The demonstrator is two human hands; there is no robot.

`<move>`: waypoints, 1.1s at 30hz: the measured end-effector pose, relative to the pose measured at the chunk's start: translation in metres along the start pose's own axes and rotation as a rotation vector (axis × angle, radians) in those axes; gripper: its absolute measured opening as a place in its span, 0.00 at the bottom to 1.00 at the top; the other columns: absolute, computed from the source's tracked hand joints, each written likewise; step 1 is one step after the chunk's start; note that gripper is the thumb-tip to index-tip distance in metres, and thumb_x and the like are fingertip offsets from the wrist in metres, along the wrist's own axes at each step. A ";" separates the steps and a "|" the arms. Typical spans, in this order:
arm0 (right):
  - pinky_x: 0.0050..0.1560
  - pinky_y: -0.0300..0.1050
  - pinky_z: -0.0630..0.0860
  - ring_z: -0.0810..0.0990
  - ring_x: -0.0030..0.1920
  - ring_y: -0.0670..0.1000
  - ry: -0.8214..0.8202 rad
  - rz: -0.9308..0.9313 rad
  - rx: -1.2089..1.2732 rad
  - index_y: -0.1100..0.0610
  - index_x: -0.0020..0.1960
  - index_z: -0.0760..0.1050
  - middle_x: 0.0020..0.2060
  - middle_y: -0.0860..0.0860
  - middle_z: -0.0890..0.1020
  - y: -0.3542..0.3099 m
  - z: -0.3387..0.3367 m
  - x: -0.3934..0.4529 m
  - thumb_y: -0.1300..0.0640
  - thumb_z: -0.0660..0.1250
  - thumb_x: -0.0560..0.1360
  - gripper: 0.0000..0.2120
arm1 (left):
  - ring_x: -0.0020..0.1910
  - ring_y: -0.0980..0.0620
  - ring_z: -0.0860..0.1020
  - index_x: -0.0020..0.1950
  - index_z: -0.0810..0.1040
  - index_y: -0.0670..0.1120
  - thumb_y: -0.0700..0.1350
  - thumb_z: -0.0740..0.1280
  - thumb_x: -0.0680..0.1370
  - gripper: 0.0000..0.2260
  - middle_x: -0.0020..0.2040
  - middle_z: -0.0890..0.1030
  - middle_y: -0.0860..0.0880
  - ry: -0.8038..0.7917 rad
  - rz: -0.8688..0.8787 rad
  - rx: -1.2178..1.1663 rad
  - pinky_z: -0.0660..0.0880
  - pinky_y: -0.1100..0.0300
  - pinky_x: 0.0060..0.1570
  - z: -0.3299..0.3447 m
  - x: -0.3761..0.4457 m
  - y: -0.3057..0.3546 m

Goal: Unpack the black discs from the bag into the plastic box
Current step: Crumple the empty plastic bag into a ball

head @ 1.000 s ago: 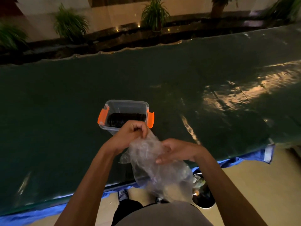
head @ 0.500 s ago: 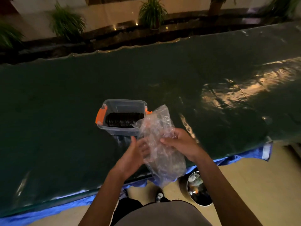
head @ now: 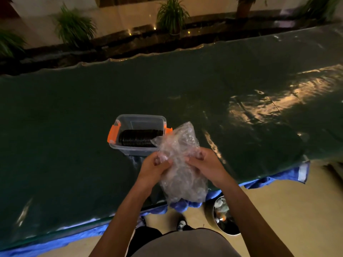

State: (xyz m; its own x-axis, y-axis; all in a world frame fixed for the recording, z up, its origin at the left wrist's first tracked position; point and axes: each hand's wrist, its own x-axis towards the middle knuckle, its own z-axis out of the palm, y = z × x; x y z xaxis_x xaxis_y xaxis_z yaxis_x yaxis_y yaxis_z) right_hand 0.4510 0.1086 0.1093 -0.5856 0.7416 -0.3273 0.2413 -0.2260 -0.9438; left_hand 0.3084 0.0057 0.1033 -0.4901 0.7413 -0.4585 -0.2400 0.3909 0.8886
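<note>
Both hands grip the bag — box just beyond.

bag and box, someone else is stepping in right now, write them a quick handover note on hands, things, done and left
Left hand: closed on the left side of the clear plastic bag.
Right hand: closed on the bag's right side.
The bag is held up over the near table edge, just in front of the plastic box; it looks empty, though crumpled film could hide a disc.
The box sits open on the dark green table, with a row of black discs on edge inside.
Done: discs in the box.
Left: check the bag, then set it aside.
</note>
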 end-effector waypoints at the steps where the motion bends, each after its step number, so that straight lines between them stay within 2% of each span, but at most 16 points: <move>1: 0.39 0.53 0.75 0.77 0.38 0.59 0.002 0.007 0.039 0.60 0.45 0.79 0.40 0.66 0.80 0.001 -0.003 0.001 0.64 0.70 0.72 0.03 | 0.52 0.41 0.81 0.55 0.77 0.41 0.38 0.70 0.73 0.11 0.53 0.82 0.38 0.022 0.019 -0.006 0.78 0.45 0.54 -0.001 0.000 0.001; 3: 0.35 0.49 0.74 0.77 0.35 0.57 -0.011 0.013 0.079 0.56 0.43 0.80 0.37 0.62 0.80 0.004 -0.009 0.001 0.63 0.70 0.72 0.03 | 0.50 0.42 0.81 0.51 0.77 0.42 0.36 0.70 0.73 0.09 0.50 0.82 0.40 0.055 0.066 -0.004 0.78 0.46 0.52 -0.003 0.000 0.003; 6: 0.25 0.37 0.72 0.76 0.26 0.46 -0.026 -0.006 0.128 0.54 0.42 0.81 0.27 0.49 0.80 0.007 -0.015 0.001 0.63 0.68 0.73 0.06 | 0.44 0.46 0.80 0.45 0.76 0.45 0.36 0.69 0.73 0.06 0.43 0.82 0.45 0.053 0.126 0.028 0.78 0.50 0.47 -0.005 0.001 0.007; 7: 0.24 0.35 0.71 0.75 0.24 0.44 -0.039 -0.010 0.149 0.53 0.41 0.81 0.25 0.48 0.80 0.008 -0.017 0.001 0.63 0.67 0.73 0.08 | 0.44 0.46 0.79 0.45 0.76 0.45 0.36 0.69 0.73 0.06 0.43 0.81 0.45 0.050 0.133 0.034 0.78 0.49 0.47 -0.006 0.001 0.008; 11: 0.25 0.33 0.71 0.75 0.26 0.42 -0.130 -0.017 0.236 0.50 0.43 0.83 0.26 0.46 0.80 0.012 -0.024 0.000 0.66 0.62 0.75 0.15 | 0.46 0.44 0.79 0.49 0.76 0.40 0.32 0.68 0.73 0.07 0.47 0.80 0.40 0.001 0.137 0.000 0.78 0.46 0.48 -0.011 0.001 0.012; 13: 0.27 0.32 0.73 0.78 0.29 0.40 -0.160 -0.009 0.315 0.50 0.43 0.84 0.29 0.45 0.83 0.014 -0.026 -0.001 0.69 0.60 0.75 0.19 | 0.44 0.47 0.81 0.51 0.78 0.39 0.31 0.67 0.72 0.09 0.46 0.82 0.42 -0.021 0.122 -0.026 0.80 0.53 0.43 -0.013 -0.001 0.014; 15: 0.27 0.31 0.73 0.79 0.29 0.40 -0.156 -0.009 0.366 0.51 0.37 0.84 0.29 0.45 0.83 0.017 -0.028 0.000 0.71 0.58 0.74 0.21 | 0.40 0.50 0.81 0.44 0.80 0.42 0.30 0.66 0.71 0.09 0.41 0.83 0.45 -0.019 0.116 -0.059 0.79 0.58 0.39 -0.013 -0.003 0.017; 17: 0.27 0.31 0.69 0.76 0.29 0.41 -0.133 -0.028 0.387 0.54 0.30 0.82 0.29 0.46 0.82 0.018 -0.030 0.000 0.74 0.56 0.72 0.24 | 0.37 0.48 0.77 0.37 0.77 0.40 0.27 0.64 0.71 0.09 0.37 0.79 0.44 -0.025 0.122 -0.074 0.76 0.57 0.37 -0.011 -0.004 0.019; 21: 0.28 0.35 0.66 0.71 0.32 0.49 -0.112 -0.031 0.434 0.56 0.25 0.74 0.32 0.55 0.74 0.025 -0.033 0.000 0.76 0.53 0.70 0.23 | 0.36 0.53 0.77 0.32 0.74 0.39 0.22 0.61 0.69 0.14 0.34 0.79 0.47 -0.090 0.191 -0.059 0.74 0.60 0.40 -0.009 -0.005 0.021; 24: 0.27 0.35 0.69 0.71 0.29 0.49 -0.121 0.018 0.487 0.55 0.28 0.73 0.30 0.53 0.73 0.028 -0.039 0.000 0.71 0.53 0.70 0.19 | 0.35 0.59 0.77 0.28 0.73 0.42 0.21 0.59 0.70 0.19 0.31 0.80 0.54 -0.111 0.246 0.000 0.73 0.61 0.42 -0.010 -0.006 0.024; 26: 0.25 0.36 0.73 0.74 0.25 0.47 -0.182 0.088 0.572 0.56 0.35 0.73 0.26 0.49 0.75 0.022 -0.046 -0.002 0.60 0.58 0.69 0.07 | 0.38 0.59 0.76 0.28 0.73 0.43 0.21 0.60 0.70 0.19 0.36 0.79 0.51 -0.144 0.292 0.086 0.73 0.61 0.44 -0.011 -0.007 0.026; 27: 0.24 0.37 0.74 0.76 0.24 0.47 -0.209 0.129 0.577 0.56 0.39 0.74 0.25 0.49 0.77 0.021 -0.049 -0.002 0.54 0.60 0.69 0.07 | 0.40 0.57 0.76 0.28 0.74 0.43 0.22 0.61 0.70 0.19 0.38 0.78 0.49 -0.170 0.306 0.139 0.73 0.62 0.45 -0.012 -0.007 0.028; 29: 0.27 0.38 0.75 0.79 0.28 0.47 -0.266 0.134 0.384 0.54 0.44 0.76 0.28 0.50 0.81 0.016 -0.055 -0.001 0.46 0.59 0.75 0.13 | 0.43 0.55 0.76 0.28 0.74 0.44 0.25 0.62 0.72 0.18 0.41 0.77 0.47 -0.232 0.328 0.252 0.74 0.65 0.46 -0.015 -0.007 0.034; 30: 0.31 0.38 0.76 0.81 0.32 0.46 -0.306 0.089 0.198 0.51 0.46 0.78 0.31 0.48 0.83 0.012 -0.055 -0.001 0.45 0.61 0.74 0.12 | 0.43 0.55 0.76 0.27 0.74 0.44 0.26 0.62 0.72 0.18 0.42 0.77 0.47 -0.269 0.337 0.307 0.75 0.67 0.45 -0.015 -0.007 0.037; 32: 0.38 0.35 0.76 0.81 0.40 0.42 -0.476 0.009 -0.109 0.47 0.48 0.80 0.38 0.44 0.84 0.000 -0.048 0.000 0.48 0.68 0.71 0.07 | 0.43 0.57 0.77 0.27 0.74 0.44 0.27 0.63 0.72 0.18 0.43 0.77 0.46 -0.349 0.349 0.403 0.75 0.69 0.45 -0.011 -0.008 0.043; 33: 0.40 0.34 0.76 0.81 0.42 0.40 -0.571 0.025 -0.181 0.48 0.48 0.79 0.39 0.42 0.84 -0.007 -0.041 -0.001 0.50 0.70 0.70 0.07 | 0.42 0.58 0.76 0.27 0.74 0.45 0.25 0.62 0.71 0.19 0.43 0.77 0.45 -0.384 0.356 0.429 0.74 0.70 0.44 -0.008 -0.009 0.046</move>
State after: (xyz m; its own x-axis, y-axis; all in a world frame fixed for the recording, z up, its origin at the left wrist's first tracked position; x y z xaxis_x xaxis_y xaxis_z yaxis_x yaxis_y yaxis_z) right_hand 0.4813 0.1351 0.1177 -0.8890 0.2698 -0.3699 0.3589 -0.0908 -0.9289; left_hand 0.2947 0.0126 0.1479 -0.1260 0.9753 -0.1812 0.2734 0.2097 0.9387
